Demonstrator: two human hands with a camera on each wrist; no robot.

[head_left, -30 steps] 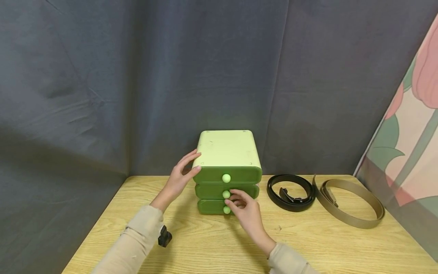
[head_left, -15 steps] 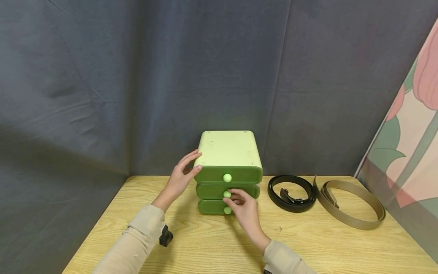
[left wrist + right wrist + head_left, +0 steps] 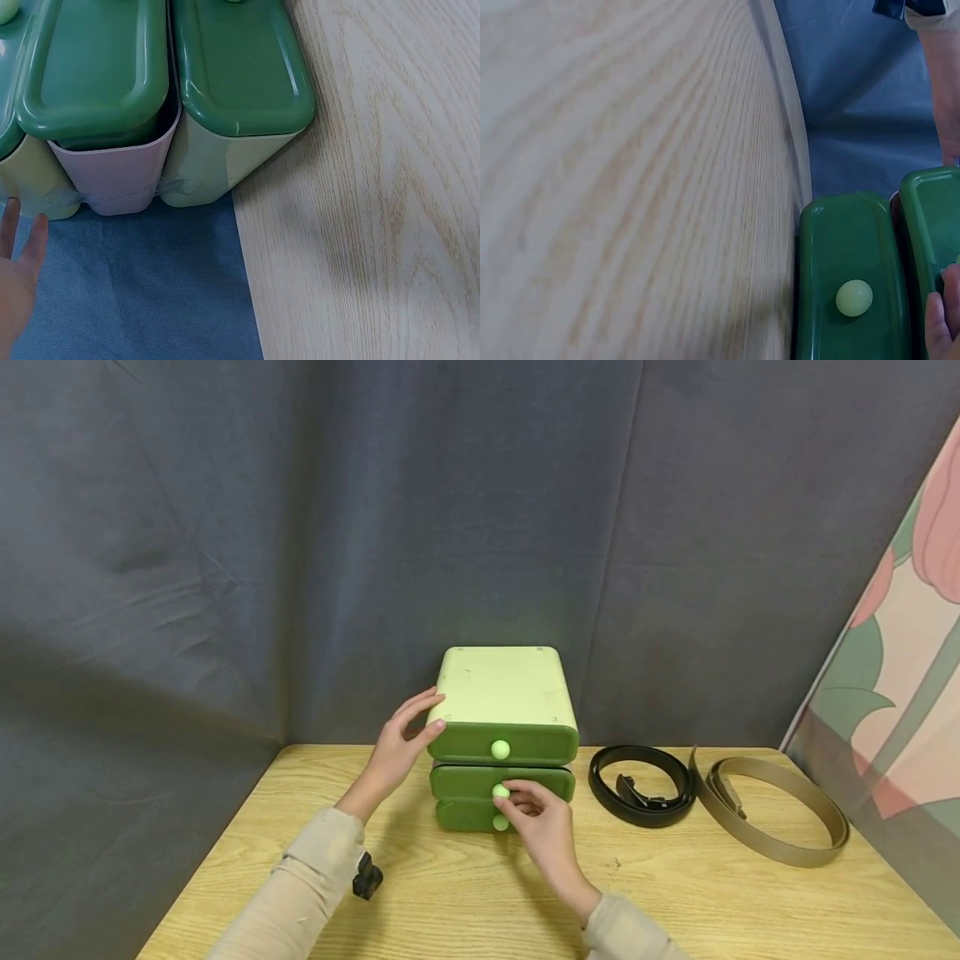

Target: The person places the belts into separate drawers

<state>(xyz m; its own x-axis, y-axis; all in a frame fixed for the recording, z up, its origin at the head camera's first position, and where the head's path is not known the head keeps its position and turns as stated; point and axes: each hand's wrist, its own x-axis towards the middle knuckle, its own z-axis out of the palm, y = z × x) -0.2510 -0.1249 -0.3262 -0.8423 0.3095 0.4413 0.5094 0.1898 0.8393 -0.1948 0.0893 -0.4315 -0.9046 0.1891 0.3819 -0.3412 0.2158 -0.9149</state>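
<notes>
A three-drawer desktop organizer (image 3: 504, 685) with a pale green top and dark green drawer fronts stands at the table's back edge. My right hand (image 3: 546, 831) pinches the round light green knob (image 3: 500, 792) of the middle drawer (image 3: 465, 782) between thumb and fingers. That drawer juts out slightly past the top one; in the left wrist view a dark gap shows behind its front (image 3: 97, 67), above a pink casing. My left hand (image 3: 393, 747) rests with extended fingers on the organizer's upper left edge, thumb near the front corner. The bottom drawer (image 3: 851, 262) is closed.
Right of the organizer lie a coiled black belt (image 3: 640, 817) and a coiled tan belt (image 3: 787, 852) on the wooden table (image 3: 465, 902). A grey curtain (image 3: 450, 527) hangs right behind. A flower-patterned panel (image 3: 885, 710) borders the right side.
The middle drawer has come forward a little, with my right hand pinching its knob. My left hand has kept its place on the organizer.
</notes>
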